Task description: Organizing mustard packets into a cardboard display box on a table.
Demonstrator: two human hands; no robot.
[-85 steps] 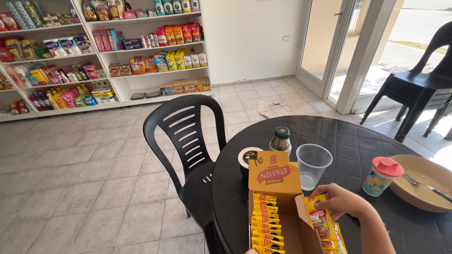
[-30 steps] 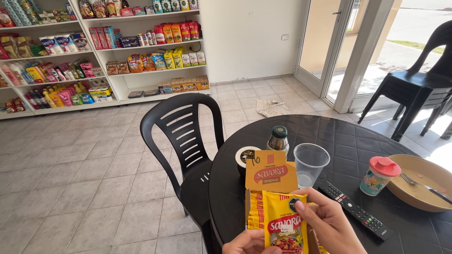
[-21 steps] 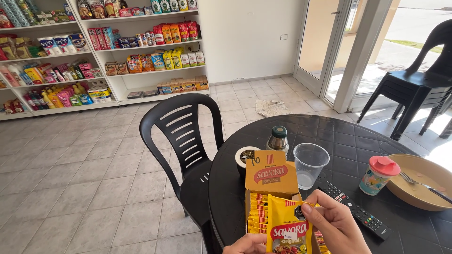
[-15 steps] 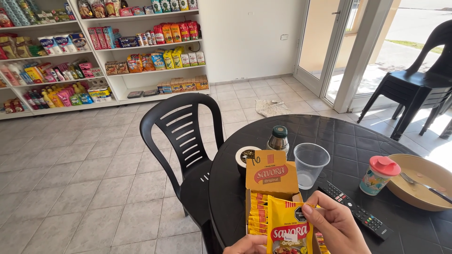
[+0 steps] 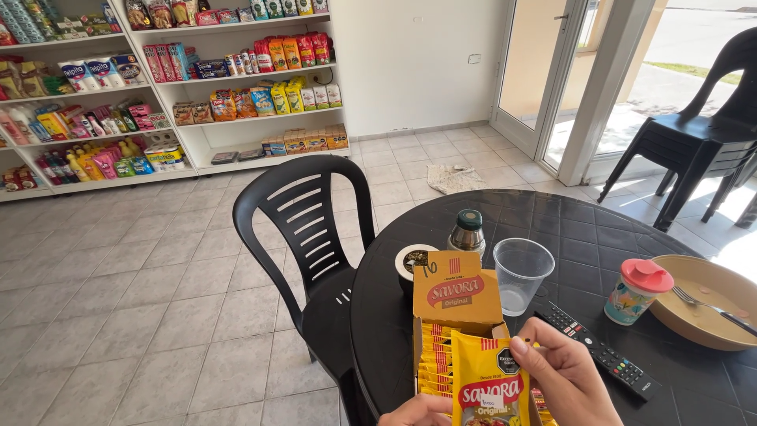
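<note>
Sachets (image 5: 435, 359) apparently filling open box (image 5: 457, 296)

At the bottom centre of the frame, the flat plastic sachet (image 5: 489, 386) is yellow with a red label band. The open cardboard box (image 5: 457, 296) behind it is orange-yellow. The round desk (image 5: 568, 221) is black with a tile pattern. The small cup (image 5: 637, 292), at right, has a red lid.

— Where does the open yellow cardboard box (image 5: 457, 315) sit?
— At the lower middle, on the round black table (image 5: 599, 229), with the clear plastic cup (image 5: 521, 274) to its right.
— And lower right?
— The black remote control (image 5: 597, 351); the tan bowl (image 5: 710, 315) lies at the right edge.
— Left of the table?
— The black plastic chair (image 5: 303, 229), white shelves (image 5: 197, 87) in the upper left.
</note>
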